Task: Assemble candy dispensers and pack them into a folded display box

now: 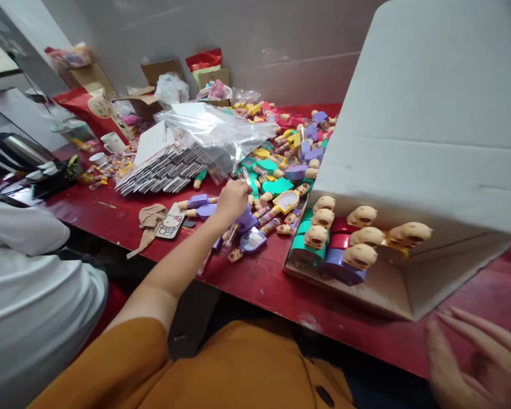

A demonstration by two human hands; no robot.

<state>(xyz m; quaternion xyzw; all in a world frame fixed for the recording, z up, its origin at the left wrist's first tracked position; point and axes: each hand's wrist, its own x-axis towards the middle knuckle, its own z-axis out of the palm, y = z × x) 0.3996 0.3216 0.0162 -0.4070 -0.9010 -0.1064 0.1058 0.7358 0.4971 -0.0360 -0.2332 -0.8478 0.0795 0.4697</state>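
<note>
My left hand reaches over a heap of colourful plastic toys, its fingers curled closed. A small clear tube shows just beyond the fingertips; whether they grip it is hidden. Around that hand lie a green toy, a yellow toy with a clear window and a purple one, several with beige animal heads. At the lower right my right hand is open and holds nothing, near the corner of an open cardboard box. Inside the box, green, red and purple toys stand in rows, their animal heads up.
A stack of folded card sheets and clear plastic bags stand behind the heap. A Hello Kitty phone case lies near the table edge. A person in a white shirt sits at left, near a kettle.
</note>
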